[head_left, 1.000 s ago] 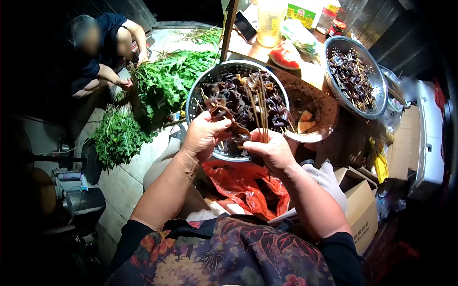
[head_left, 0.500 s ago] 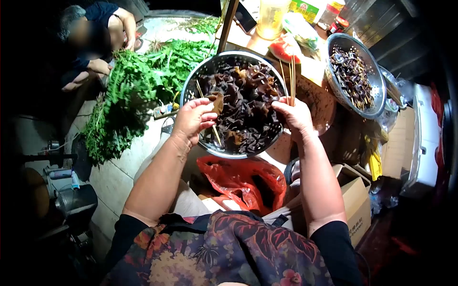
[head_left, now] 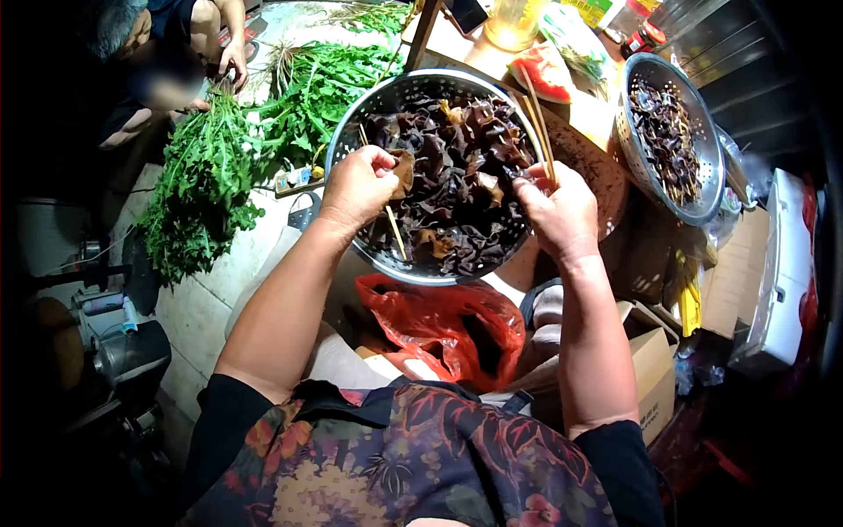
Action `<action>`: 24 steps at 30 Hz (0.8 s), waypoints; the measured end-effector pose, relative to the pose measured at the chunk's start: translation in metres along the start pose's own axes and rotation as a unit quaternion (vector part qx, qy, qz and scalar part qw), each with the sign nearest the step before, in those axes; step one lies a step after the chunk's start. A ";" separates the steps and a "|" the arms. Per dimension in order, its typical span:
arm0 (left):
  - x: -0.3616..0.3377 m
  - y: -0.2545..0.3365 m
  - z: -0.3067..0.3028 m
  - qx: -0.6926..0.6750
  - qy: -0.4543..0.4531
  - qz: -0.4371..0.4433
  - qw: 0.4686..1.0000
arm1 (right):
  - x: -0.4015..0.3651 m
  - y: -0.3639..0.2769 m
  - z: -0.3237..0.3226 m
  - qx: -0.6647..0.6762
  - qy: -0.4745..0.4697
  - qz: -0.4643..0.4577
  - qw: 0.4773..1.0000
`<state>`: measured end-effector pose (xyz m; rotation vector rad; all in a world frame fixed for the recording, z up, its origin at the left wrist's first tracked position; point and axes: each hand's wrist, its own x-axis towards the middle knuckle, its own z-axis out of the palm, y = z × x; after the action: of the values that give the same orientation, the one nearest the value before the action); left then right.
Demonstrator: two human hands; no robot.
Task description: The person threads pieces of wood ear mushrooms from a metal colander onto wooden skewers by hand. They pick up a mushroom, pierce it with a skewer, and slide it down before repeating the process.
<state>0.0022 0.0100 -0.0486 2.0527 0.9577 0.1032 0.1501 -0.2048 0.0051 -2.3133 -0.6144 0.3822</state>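
Observation:
A metal colander full of dark wood ear mushrooms sits in front of me. At its left rim my left hand is closed on a thin bamboo skewer with a brown wood ear piece at the fingertips. Over the right rim my right hand grips several bamboo skewers that point up and away. Its thumb and fingertips also touch dark wood ear at the colander's edge. My fingers hide part of the skewers.
A second colander of skewered wood ear stands at the right. A watermelon slice and jar lie behind. Leafy greens cover the left, by another person's hand. Below are a red plastic bag and a cardboard box.
My left hand has moved up and its fingers have drawn in around the skewer. My right hand has shifted right and dipped its fingertips to the wood ear, and its skewers now lean left.

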 end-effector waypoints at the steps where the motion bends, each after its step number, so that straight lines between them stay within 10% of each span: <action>1: -0.002 0.006 0.000 0.028 -0.007 0.022 0.999 | -0.005 -0.001 0.005 0.003 -0.004 -0.028 1.000; 7: -0.003 0.008 0.015 0.185 -0.017 0.058 0.981 | -0.035 -0.014 0.015 0.113 -0.102 -0.091 0.984; 14: 0.010 0.007 0.004 -0.236 0.002 -0.069 0.969 | -0.035 -0.020 0.009 0.255 -0.163 0.009 0.953; 19: 0.006 0.004 0.015 -0.074 0.098 0.088 0.989 | -0.034 -0.022 0.012 0.262 -0.168 0.011 0.950; 24: -0.010 0.013 0.021 0.059 -0.031 0.177 0.982 | -0.036 -0.025 0.010 0.246 -0.173 0.005 0.954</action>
<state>0.0114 -0.0147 -0.0496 2.3048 0.5638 0.1741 0.1076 -0.2022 0.0187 -1.7836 -0.5921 0.8561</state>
